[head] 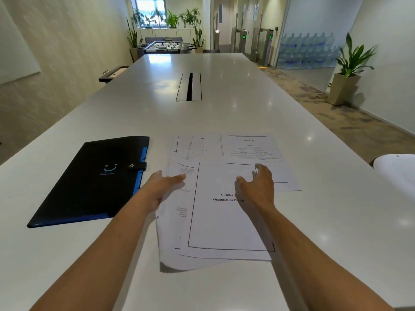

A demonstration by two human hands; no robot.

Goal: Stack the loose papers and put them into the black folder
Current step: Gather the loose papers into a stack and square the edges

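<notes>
Several loose printed papers [215, 223] lie spread and overlapping on the white table [224, 113] in front of me; the top sheet reads "Chapter" and "Organization". Two more sheets [251, 147] sit farther back. The black folder [94, 180], closed with a snap strap and showing blue edges, lies flat to the left of the papers. My left hand [164, 185] hovers with fingers extended over the left edge of the pile, holding nothing. My right hand [258, 185] is over the top sheet's upper right, fingers spread and curved, holding nothing.
A cable slot [189, 86] is set into the table's middle, farther back. A white rounded object [397, 171] sits at the right edge. Potted plant [350, 70] and stacked water bottles [307, 50] stand on the floor to the right.
</notes>
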